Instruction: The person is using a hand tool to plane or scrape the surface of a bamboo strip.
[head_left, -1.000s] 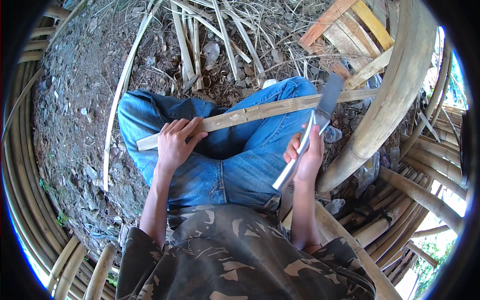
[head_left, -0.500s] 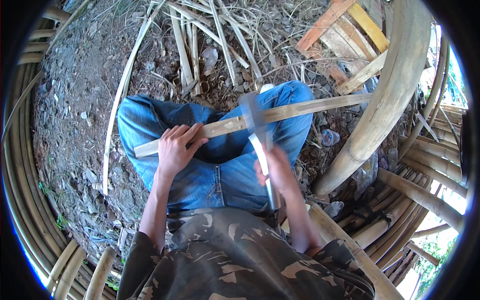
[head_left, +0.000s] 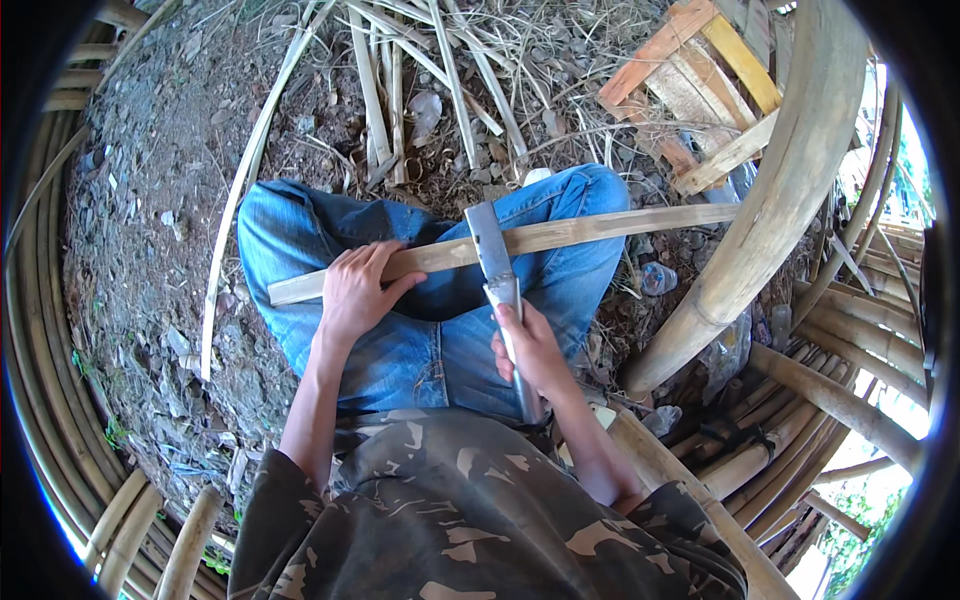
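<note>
A long split bamboo strip lies across my bent legs, its right end at the thick curved bamboo pole. My left hand is closed over the strip near its left end, thumb on the near side. In my right hand, fingers wrapped round the pale metal handle, is a broad-bladed knife. Its grey blade points away from me and crosses the strip to the right of my left hand, between my knees. Whether the edge bites into the strip cannot be made out.
The thick bamboo pole slants down close on my right. Beyond my knees lie several split strips and a broken wooden crate. A long thin strip lies at left. Bamboo poles border the right side.
The knife, blurred half a second ago, now shows sharply. Its blade has shifted slightly left and down along the strip, and my right hand has moved left with it. My left hand stays on the strip.
</note>
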